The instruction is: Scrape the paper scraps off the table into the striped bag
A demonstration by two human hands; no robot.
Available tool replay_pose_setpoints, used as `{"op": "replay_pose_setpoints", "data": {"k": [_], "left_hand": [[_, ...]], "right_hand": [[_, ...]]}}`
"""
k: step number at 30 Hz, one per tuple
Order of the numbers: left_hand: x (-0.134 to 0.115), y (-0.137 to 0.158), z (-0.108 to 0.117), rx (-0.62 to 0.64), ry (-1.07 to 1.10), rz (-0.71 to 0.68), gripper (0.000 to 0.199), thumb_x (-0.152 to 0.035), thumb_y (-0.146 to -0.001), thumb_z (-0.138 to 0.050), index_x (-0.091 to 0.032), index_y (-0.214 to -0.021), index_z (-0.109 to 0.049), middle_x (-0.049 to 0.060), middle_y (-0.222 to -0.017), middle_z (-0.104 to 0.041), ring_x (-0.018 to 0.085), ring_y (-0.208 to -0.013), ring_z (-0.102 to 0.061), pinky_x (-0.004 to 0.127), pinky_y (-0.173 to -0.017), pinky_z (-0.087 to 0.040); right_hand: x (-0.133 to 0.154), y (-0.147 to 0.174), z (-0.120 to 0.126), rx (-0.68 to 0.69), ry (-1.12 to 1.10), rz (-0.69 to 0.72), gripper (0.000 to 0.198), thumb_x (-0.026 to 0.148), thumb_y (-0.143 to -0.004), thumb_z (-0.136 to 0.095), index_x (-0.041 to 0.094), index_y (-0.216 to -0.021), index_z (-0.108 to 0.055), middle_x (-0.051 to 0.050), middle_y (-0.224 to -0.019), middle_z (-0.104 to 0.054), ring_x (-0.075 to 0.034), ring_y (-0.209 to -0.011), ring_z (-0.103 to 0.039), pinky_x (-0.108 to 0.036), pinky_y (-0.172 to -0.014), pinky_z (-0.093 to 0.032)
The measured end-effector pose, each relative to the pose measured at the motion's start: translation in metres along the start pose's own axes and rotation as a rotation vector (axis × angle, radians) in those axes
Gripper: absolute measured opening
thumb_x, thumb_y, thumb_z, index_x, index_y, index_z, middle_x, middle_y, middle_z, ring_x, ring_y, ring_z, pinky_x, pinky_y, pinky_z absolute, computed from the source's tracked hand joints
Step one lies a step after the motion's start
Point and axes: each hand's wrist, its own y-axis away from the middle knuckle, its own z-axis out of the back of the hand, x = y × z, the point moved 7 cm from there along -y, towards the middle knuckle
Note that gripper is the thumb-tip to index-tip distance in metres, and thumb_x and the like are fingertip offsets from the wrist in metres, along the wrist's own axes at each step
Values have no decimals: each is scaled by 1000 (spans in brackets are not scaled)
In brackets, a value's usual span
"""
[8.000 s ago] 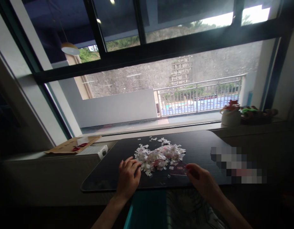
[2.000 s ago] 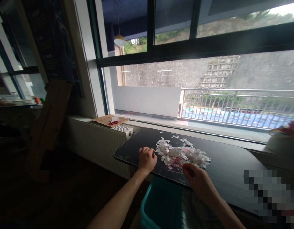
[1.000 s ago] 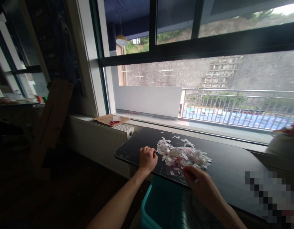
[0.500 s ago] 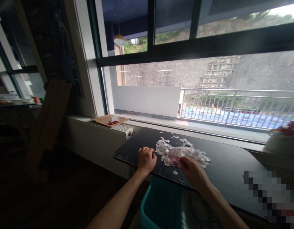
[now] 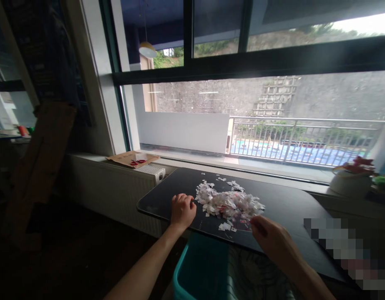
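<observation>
A heap of small white paper scraps, some tinged with red, lies on the dark tabletop. At the left of the heap, my left hand rests by the table's front edge, its fingers loosely curled and nothing seen in them. My right hand is at the heap's front right side, thumb and fingers pinched on a thin see-through reddish piece of plastic. That piece is blurred, and its far end lies against the scraps. A few scraps sit apart in front of the heap.
Below the table edge stands a teal bin. Red-handled scissors lie on cardboard on the radiator. A white pot stands on the windowsill at right. A blurred-out patch covers the table's right end.
My right hand has drawn back right and toward me from the heap, with the see-through plastic following. More scraps lie at the front edge. My left hand stays in place; the view has turned slightly right.
</observation>
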Motion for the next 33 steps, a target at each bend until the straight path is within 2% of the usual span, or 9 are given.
{"op": "replay_pose_setpoints", "data": {"k": [3,8,11,17,21,26,29,33], "left_hand": [[1,-1,-2,-3,-3,-11,14,-14,-77,-53,-18,-82,-65,8,-88,-67,28,-101,-57,46,-96,-35],[2,-2,-4,-7,-6,-22,14,-15,-77,-52,-17,-82,-65,9,-87,-67,29,-100,-57,46,-95,-36],[2,-2,-4,-13,-10,-28,14,-15,-76,-52,-17,-81,-65,8,-86,-67,29,-99,-58,46,-94,-37],[2,-1,-2,-15,-18,-39,14,-16,-77,-52,-18,-81,-65,8,-85,-67,28,-98,-58,45,-93,-37],[1,-1,-1,-15,-20,-46,14,-16,-77,-51,-17,-81,-65,8,-85,-67,28,-98,-58,45,-93,-37],[1,-2,-2,-14,-27,-54,13,-17,-77,-51,-19,-80,-64,8,-85,-67,28,-98,-58,44,-92,-37],[1,-2,-2,-14,-32,-52,14,-17,-77,-50,-19,-80,-64,8,-85,-67,28,-98,-58,44,-92,-37],[1,-2,-2,-14,-33,-53,15,-18,-78,-50,-20,-80,-64,8,-85,-67,28,-98,-58,44,-92,-37]], "right_hand": [[-4,2,4,-28,-1,-37,21,31,-86,-45,23,-85,-65,1,-66,-65,-16,-60,-60,-24,-57,-41],[0,1,-3,-5,-80,0,27,33,-89,-41,21,-88,-66,-2,-75,-69,-17,-66,-63,-25,-62,-44],[-3,1,-4,-11,-55,-6,26,31,-89,-41,22,-89,-65,-3,-79,-70,-18,-70,-64,-26,-64,-44],[-20,7,8,-29,-5,-103,24,33,-85,-44,23,-89,-66,-1,-74,-69,-18,-66,-64,-26,-62,-43],[-23,6,8,-11,-32,-126,27,34,-85,-43,22,-90,-67,-1,-72,-69,-18,-66,-64,-27,-62,-43],[-33,6,9,-32,-41,-219,30,37,-84,-43,22,-92,-67,-2,-72,-70,-20,-68,-66,-29,-63,-43],[-35,7,13,-48,-64,-227,32,38,-83,-43,22,-93,-67,-2,-73,-71,-20,-69,-66,-29,-64,-44],[-36,13,15,17,-70,-200,29,38,-81,-45,22,-86,-69,0,-66,-68,-18,-61,-63,-27,-58,-42]]}}
